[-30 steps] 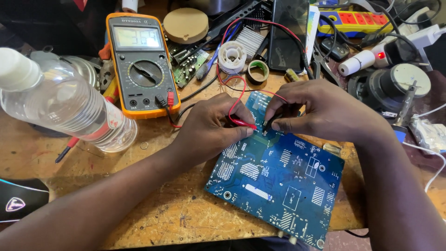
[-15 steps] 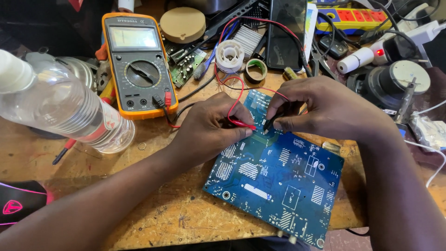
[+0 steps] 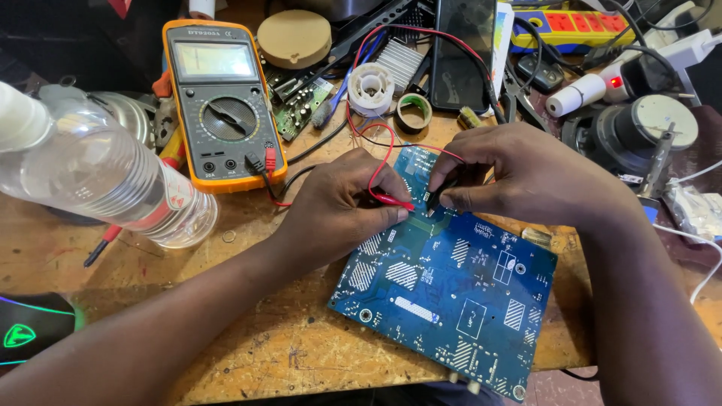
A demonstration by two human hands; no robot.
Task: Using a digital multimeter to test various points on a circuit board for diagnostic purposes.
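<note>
The blue circuit board lies flat on my wooden bench, its long axis running slantwise from the far corner under my fingers down toward my right and the bench's near edge. Both hands meet at that far corner, so the board stretches away from them toward me. My left hand pinches the red probe, its tip set on the board near the upper edge. My right hand closes on the black probe, just beside the red one; the two tips are close together but apart, as far as I can tell. Neither hand is clearly nearer. The red lead loops back to the orange multimeter, far on my left. A clear plastic bottle lies on its side beside the meter, with a solder spool and a tape roll beyond the board.
</note>
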